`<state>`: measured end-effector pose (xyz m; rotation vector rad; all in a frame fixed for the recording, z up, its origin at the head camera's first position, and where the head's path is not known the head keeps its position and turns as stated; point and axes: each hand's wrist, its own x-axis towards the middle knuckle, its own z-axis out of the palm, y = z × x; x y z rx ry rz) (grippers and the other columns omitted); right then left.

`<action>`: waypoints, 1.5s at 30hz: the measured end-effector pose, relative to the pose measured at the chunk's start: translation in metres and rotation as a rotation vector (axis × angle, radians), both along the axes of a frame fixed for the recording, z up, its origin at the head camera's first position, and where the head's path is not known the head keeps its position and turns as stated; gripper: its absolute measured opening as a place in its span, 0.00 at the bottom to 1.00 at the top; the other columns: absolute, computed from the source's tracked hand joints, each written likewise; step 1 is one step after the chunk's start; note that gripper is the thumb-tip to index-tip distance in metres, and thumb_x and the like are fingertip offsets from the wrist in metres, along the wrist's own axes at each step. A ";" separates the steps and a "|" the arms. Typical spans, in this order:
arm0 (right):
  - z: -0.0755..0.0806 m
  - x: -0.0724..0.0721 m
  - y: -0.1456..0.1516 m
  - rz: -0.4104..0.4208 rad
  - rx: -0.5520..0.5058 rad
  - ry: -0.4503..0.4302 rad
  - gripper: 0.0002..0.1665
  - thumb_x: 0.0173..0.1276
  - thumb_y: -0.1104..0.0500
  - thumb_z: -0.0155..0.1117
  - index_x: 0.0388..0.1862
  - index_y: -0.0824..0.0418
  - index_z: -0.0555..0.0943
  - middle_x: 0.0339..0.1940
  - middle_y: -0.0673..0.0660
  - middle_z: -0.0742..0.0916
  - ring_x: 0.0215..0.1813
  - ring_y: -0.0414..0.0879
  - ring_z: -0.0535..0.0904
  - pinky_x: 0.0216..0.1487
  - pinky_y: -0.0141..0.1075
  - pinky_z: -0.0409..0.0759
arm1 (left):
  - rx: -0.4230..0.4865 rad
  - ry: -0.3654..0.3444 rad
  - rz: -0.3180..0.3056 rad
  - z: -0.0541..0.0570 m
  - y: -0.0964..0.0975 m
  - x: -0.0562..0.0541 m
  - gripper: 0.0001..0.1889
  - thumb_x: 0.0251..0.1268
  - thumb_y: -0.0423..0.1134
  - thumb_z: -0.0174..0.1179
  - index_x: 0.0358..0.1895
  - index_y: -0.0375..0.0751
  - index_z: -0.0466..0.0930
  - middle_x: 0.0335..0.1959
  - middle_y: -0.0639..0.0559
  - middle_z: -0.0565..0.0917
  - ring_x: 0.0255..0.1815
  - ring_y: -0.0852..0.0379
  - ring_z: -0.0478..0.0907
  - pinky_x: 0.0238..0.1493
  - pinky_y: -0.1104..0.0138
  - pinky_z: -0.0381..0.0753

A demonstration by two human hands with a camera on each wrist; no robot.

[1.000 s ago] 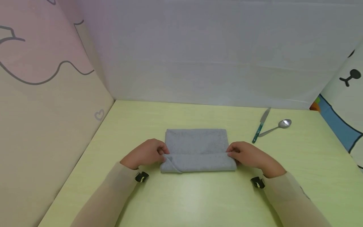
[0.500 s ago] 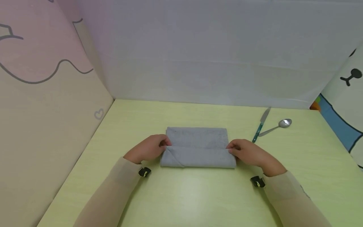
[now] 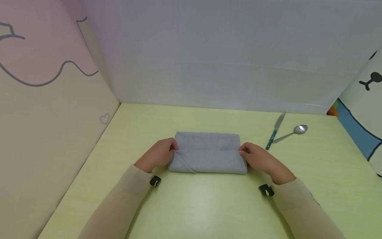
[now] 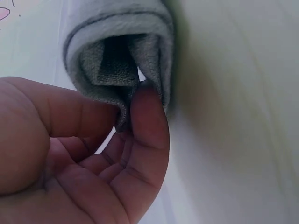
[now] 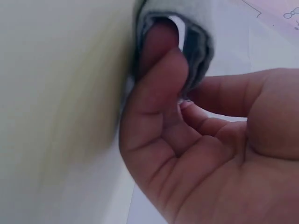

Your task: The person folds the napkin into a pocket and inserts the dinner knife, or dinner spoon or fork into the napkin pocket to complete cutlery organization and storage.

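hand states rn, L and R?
Left hand: closed, pinching the left end of the folded gray cloth.
Right hand: closed, pinching the cloth's right end, a fingertip inside the fold.

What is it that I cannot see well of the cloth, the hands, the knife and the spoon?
- Head view: the underside of the grey cloth, hidden by its top layers.
- Head view: whether the spoon touches the knife; too small to tell.
- Left wrist view: part of the left hand, cut off by the left and bottom edges.
- Right wrist view: part of the right hand, cut off by the right and bottom edges.
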<state>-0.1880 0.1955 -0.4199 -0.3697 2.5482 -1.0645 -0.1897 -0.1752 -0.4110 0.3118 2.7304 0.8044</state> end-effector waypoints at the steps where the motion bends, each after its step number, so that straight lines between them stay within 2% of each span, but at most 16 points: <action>1: 0.000 0.000 0.000 -0.001 0.000 -0.012 0.12 0.82 0.63 0.51 0.53 0.71 0.76 0.36 0.58 0.81 0.32 0.48 0.76 0.35 0.42 0.75 | -0.008 -0.010 0.008 0.000 0.001 -0.001 0.07 0.75 0.28 0.51 0.45 0.39 0.79 0.44 0.49 0.81 0.45 0.51 0.76 0.49 0.58 0.78; 7: -0.006 0.000 -0.001 -0.037 0.004 -0.050 0.13 0.82 0.63 0.50 0.59 0.69 0.72 0.39 0.61 0.83 0.30 0.49 0.78 0.34 0.43 0.78 | -0.021 -0.061 0.051 -0.001 0.004 -0.008 0.05 0.76 0.30 0.54 0.45 0.39 0.79 0.44 0.48 0.81 0.46 0.50 0.76 0.51 0.57 0.77; 12: -0.010 -0.001 -0.002 -0.054 -0.018 -0.068 0.15 0.84 0.61 0.47 0.63 0.68 0.68 0.41 0.62 0.83 0.28 0.49 0.79 0.34 0.42 0.79 | -0.013 -0.061 0.064 -0.001 0.003 -0.009 0.06 0.77 0.30 0.53 0.47 0.39 0.79 0.45 0.48 0.81 0.47 0.49 0.76 0.52 0.56 0.77; 20: -0.006 0.000 0.000 -0.040 -0.062 -0.101 0.27 0.79 0.61 0.59 0.69 0.71 0.64 0.41 0.61 0.80 0.28 0.49 0.78 0.34 0.41 0.78 | -0.022 -0.065 0.049 -0.004 0.001 -0.010 0.06 0.76 0.29 0.53 0.48 0.37 0.79 0.45 0.46 0.81 0.48 0.48 0.76 0.54 0.55 0.77; 24: -0.002 0.002 0.001 -0.031 -0.021 -0.100 0.37 0.78 0.58 0.62 0.74 0.74 0.57 0.44 0.61 0.82 0.33 0.49 0.80 0.39 0.43 0.78 | -0.021 -0.069 0.067 -0.005 0.002 -0.011 0.06 0.77 0.31 0.53 0.48 0.38 0.79 0.45 0.47 0.80 0.47 0.48 0.76 0.53 0.55 0.76; 27: 0.005 0.006 0.001 -0.029 0.057 -0.056 0.44 0.77 0.54 0.64 0.77 0.74 0.54 0.52 0.67 0.82 0.44 0.56 0.82 0.48 0.49 0.79 | -0.028 -0.032 0.073 -0.004 0.002 -0.010 0.06 0.77 0.31 0.52 0.48 0.38 0.78 0.43 0.47 0.80 0.45 0.49 0.75 0.51 0.56 0.76; 31: 0.019 0.021 -0.005 0.018 0.206 0.067 0.46 0.74 0.49 0.67 0.75 0.75 0.59 0.65 0.74 0.76 0.62 0.68 0.76 0.60 0.61 0.75 | -0.055 0.046 0.079 0.003 0.001 -0.003 0.07 0.77 0.34 0.53 0.49 0.39 0.79 0.44 0.48 0.79 0.44 0.49 0.75 0.49 0.56 0.76; 34: 0.027 0.033 -0.012 0.087 0.286 0.137 0.43 0.73 0.47 0.69 0.74 0.72 0.66 0.70 0.72 0.73 0.69 0.69 0.71 0.64 0.63 0.71 | -0.074 0.077 0.101 0.009 -0.002 0.004 0.08 0.76 0.37 0.56 0.51 0.40 0.79 0.45 0.49 0.79 0.43 0.50 0.75 0.48 0.57 0.77; 37: 0.030 0.042 -0.019 0.181 0.338 0.187 0.42 0.71 0.47 0.71 0.74 0.67 0.69 0.73 0.69 0.73 0.72 0.68 0.68 0.66 0.63 0.70 | -0.082 0.051 0.105 0.012 -0.005 0.007 0.11 0.76 0.38 0.59 0.54 0.39 0.79 0.44 0.49 0.80 0.42 0.50 0.76 0.47 0.56 0.78; 41: 0.030 0.048 -0.024 0.296 0.387 0.214 0.42 0.68 0.49 0.74 0.76 0.64 0.71 0.77 0.69 0.69 0.76 0.69 0.63 0.68 0.66 0.66 | -0.056 -0.019 0.058 0.008 -0.005 0.005 0.13 0.75 0.37 0.60 0.58 0.37 0.79 0.45 0.49 0.81 0.43 0.51 0.77 0.48 0.57 0.78; 45: 0.027 0.051 -0.026 0.347 0.409 0.198 0.44 0.67 0.49 0.75 0.77 0.63 0.69 0.79 0.68 0.66 0.79 0.69 0.59 0.70 0.65 0.63 | -0.008 -0.031 0.012 0.002 -0.004 0.000 0.10 0.74 0.34 0.61 0.54 0.39 0.83 0.43 0.51 0.81 0.44 0.52 0.76 0.48 0.58 0.77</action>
